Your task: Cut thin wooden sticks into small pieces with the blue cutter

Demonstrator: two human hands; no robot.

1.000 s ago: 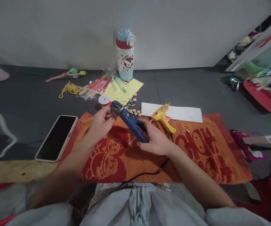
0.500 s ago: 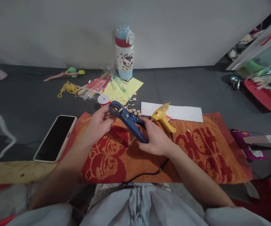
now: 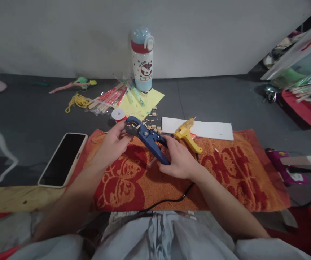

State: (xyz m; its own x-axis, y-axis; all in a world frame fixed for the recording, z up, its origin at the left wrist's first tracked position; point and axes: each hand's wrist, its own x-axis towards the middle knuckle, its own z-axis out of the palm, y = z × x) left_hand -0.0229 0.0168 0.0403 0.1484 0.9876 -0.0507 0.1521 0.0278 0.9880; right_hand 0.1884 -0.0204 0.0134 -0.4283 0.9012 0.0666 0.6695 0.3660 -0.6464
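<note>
A blue pipe cutter slants above the towel, its curved head toward the upper left. My right hand is closed around its handles. At the cutter's jaw, my left hand is pinched, its fingertips partly hidden by the head. Small pale wooden bits show at the jaw; whether my left fingers hold a stick is too small to tell. Just beyond the cutter lie several short cut wooden pieces. A yellow glue gun rests right of my right hand, partly on a white board.
An orange and red towel lies under my hands, crossed by a black cord. To the left is a phone. Behind stand a bottle, yellow paper, bagged sticks and a spool.
Both hands and the cutter stay nearly in place. The whole view has shifted very slightly.
</note>
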